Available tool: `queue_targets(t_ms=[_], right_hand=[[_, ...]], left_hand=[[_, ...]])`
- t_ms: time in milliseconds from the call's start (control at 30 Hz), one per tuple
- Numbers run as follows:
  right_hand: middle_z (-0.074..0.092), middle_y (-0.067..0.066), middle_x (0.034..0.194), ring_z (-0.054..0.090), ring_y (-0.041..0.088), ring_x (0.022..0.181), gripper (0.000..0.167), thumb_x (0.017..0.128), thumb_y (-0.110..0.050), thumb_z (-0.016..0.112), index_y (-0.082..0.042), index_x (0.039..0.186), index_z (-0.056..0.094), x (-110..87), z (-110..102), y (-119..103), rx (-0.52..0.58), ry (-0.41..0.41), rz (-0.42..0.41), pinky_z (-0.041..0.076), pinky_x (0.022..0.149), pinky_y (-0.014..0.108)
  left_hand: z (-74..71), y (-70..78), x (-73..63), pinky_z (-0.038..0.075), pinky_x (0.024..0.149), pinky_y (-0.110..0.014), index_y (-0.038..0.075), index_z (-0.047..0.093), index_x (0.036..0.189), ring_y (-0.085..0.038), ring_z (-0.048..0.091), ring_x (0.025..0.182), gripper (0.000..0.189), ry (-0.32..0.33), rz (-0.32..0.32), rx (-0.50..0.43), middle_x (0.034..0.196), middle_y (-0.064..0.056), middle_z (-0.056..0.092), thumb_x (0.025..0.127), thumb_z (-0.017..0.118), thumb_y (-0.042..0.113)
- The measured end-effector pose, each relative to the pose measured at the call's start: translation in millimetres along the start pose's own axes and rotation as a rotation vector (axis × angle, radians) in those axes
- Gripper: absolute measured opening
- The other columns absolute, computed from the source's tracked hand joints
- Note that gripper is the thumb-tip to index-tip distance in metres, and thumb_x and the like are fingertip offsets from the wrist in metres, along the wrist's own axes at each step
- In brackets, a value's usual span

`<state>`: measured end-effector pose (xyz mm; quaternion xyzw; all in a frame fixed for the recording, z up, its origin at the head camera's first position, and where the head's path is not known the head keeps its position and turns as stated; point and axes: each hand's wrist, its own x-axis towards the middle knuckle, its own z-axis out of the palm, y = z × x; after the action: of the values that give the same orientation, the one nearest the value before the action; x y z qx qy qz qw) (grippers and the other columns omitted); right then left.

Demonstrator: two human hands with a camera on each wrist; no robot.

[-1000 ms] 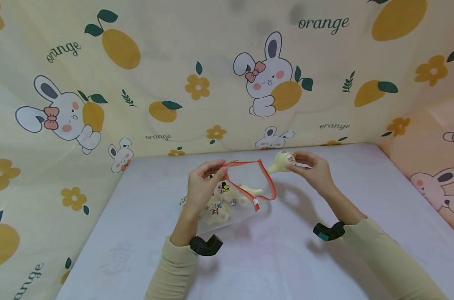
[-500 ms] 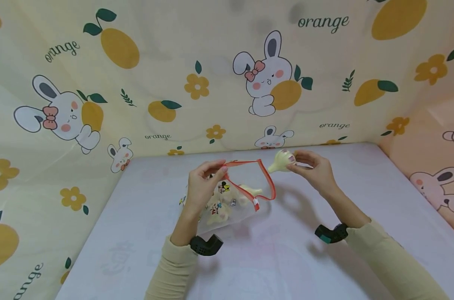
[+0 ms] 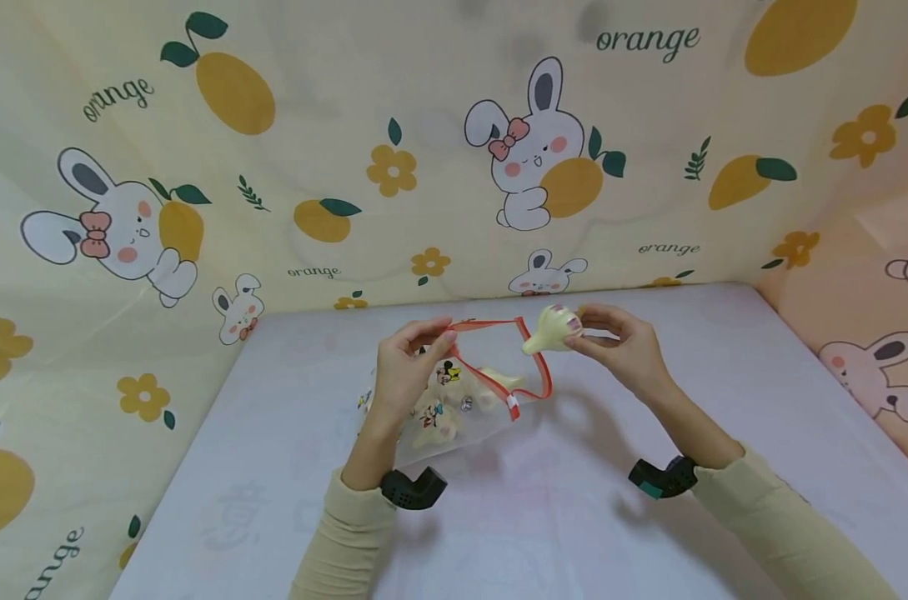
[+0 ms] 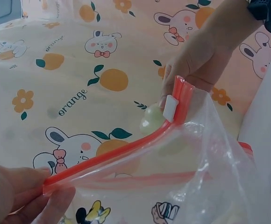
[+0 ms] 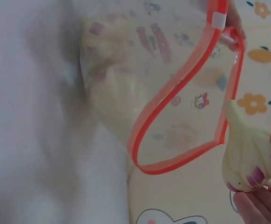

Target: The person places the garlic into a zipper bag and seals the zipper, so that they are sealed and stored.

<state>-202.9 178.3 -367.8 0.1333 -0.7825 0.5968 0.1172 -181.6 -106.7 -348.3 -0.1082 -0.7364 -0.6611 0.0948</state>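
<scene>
A clear zip bag (image 3: 472, 425) with a red rim and cartoon prints stands tilted on the table, its mouth spread wide toward the right. My left hand (image 3: 408, 371) pinches the red rim at the bag's far left corner. Inside the bag lie several pale garlic bulbs (image 5: 117, 100), blurred by the plastic. My right hand (image 3: 622, 346) holds another garlic bulb (image 5: 250, 154), cream with purple patches, by its root end. Its stem points left and overlaps the right side of the bag's rim in the head view. A white slider (image 4: 170, 108) sits on the rim.
A pale cloth covers the table (image 3: 273, 517). Behind it hangs a printed curtain (image 3: 438, 150) with rabbits and oranges, and another printed cloth (image 3: 866, 317) rises at the right. Each wrist wears a black camera (image 3: 413, 489).
My right hand has brought the garlic bulb slightly left and down, so its stem now reaches the bag's rim. My left hand and the bag have stayed in place.
</scene>
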Motion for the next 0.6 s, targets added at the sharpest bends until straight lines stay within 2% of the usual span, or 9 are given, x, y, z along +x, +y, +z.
queue_targets(t_ms=[133, 200, 367, 433, 600], right_hand=[[0.060, -0.028, 0.097, 0.061, -0.014, 0.091, 0.047, 0.079, 0.001, 0.075, 0.012, 0.121, 0.056, -3.1, 1, -3, -0.012, -0.015, -0.004, 0.055, 0.076, 0.008], [0.061, -0.027, 0.097, 0.061, -0.013, 0.091, 0.047, 0.080, 0.001, 0.075, 0.012, 0.121, 0.056, -5.0, 2, -5, -0.011, -0.024, -0.001, 0.055, 0.076, 0.008], [0.059, -0.027, 0.098, 0.060, -0.013, 0.093, 0.046, 0.080, 0.000, 0.074, 0.012, 0.121, 0.056, -8.8, 5, -9, -0.012, -0.038, -0.006, 0.055, 0.078, 0.008], [0.059, -0.027, 0.098, 0.060, -0.013, 0.093, 0.045, 0.081, 0.001, 0.074, 0.012, 0.121, 0.056, -9.7, 6, -9, -0.010, -0.041, -0.007, 0.055, 0.078, 0.008], [0.062, -0.025, 0.097, 0.062, -0.012, 0.091, 0.045, 0.080, 0.001, 0.074, 0.011, 0.120, 0.057, -11.1, 10, -8, 0.015, -0.062, -0.003, 0.056, 0.077, 0.010]], left_hand=[[0.6, -0.5, 0.4, 0.057, 0.075, -0.012, -0.002, 0.066, 0.115, 0.003, 0.065, 0.074, 0.027, 0.004, -0.002, 0.006, 0.101, -0.027, 0.067, 0.091, 0.065, 0.008], [1.1, -0.9, 0.6, 0.055, 0.069, -0.011, -0.002, 0.066, 0.115, 0.003, 0.065, 0.073, 0.027, 0.010, -0.003, 0.007, 0.100, -0.028, 0.068, 0.090, 0.065, 0.008], [2.1, -0.9, 0.7, 0.054, 0.065, -0.012, -0.002, 0.067, 0.114, 0.003, 0.066, 0.072, 0.027, 0.025, -0.005, 0.012, 0.098, -0.029, 0.069, 0.090, 0.066, 0.009], [2.2, -0.7, 0.5, 0.056, 0.068, -0.013, -0.002, 0.067, 0.114, 0.003, 0.066, 0.072, 0.026, 0.026, -0.006, 0.010, 0.098, -0.028, 0.069, 0.090, 0.066, 0.008], [2.3, -0.3, -0.5, 0.056, 0.069, -0.012, -0.002, 0.067, 0.113, 0.003, 0.065, 0.072, 0.025, 0.029, -0.004, 0.000, 0.098, -0.028, 0.068, 0.090, 0.066, 0.007]])
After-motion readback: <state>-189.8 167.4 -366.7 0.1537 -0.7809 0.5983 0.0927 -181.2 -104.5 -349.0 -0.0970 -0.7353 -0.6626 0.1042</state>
